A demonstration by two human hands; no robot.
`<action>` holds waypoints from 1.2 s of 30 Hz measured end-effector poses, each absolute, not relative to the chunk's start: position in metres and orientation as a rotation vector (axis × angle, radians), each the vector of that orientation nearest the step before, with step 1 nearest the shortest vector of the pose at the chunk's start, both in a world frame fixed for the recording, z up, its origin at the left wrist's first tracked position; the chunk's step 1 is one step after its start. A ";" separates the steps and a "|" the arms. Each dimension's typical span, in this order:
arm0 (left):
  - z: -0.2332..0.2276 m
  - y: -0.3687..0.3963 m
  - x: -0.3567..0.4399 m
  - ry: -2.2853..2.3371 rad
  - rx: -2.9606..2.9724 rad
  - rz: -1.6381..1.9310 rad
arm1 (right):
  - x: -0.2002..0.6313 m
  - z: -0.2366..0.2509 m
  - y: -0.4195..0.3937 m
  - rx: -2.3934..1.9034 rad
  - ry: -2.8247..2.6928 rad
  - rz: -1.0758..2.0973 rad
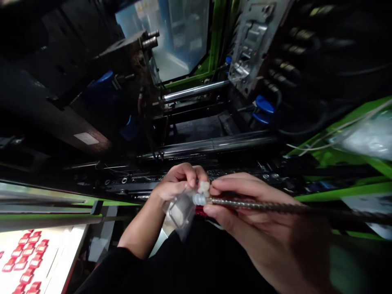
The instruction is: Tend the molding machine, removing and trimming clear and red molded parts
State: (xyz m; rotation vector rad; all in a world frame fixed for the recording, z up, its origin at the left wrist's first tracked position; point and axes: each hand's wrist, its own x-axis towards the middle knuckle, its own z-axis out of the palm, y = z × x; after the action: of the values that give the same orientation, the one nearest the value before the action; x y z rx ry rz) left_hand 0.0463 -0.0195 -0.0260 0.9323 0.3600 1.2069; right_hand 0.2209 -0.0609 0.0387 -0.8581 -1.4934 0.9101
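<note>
The small clear plastic part [200,199] sits between your two hands, just in front of the machine's lower steel bar [211,145]. Your left hand [177,183] pinches it from above, grip clenched on it along with a crumpled clear bag [180,212] that hangs below the fingers. Your right hand [245,204] meets it from the other side, grip closed around a long twisted metal rod [275,208] whose tip touches the part. The rod runs away to the right of the part, blurring toward the frame edge. Beyond the bar, above the part, stands the grey mould block [251,41] with green machine framing [337,134] to its right. Far left of the part and lower down, red pieces [27,257] lie in rows on a white sheet.
</note>
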 end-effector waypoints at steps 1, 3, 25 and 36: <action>-0.024 -0.017 0.043 0.371 0.996 1.178 | 0.220 0.041 -0.061 -0.838 -1.513 0.911; -0.021 -0.011 0.035 0.417 1.157 1.091 | 0.220 0.043 -0.061 -0.822 -1.550 0.916; 0.001 -0.014 0.028 0.701 1.572 1.417 | 0.229 0.021 -0.043 -0.687 -1.588 0.948; 0.014 -0.046 0.031 0.831 1.374 1.050 | 0.233 0.017 -0.036 -0.824 -1.533 0.746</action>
State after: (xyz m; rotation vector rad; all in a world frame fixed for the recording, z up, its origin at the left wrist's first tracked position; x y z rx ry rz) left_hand 0.0306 -0.0458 0.0136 1.3742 0.8313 1.0504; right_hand 0.2331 -0.0363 0.0167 -0.8243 -1.5331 0.7457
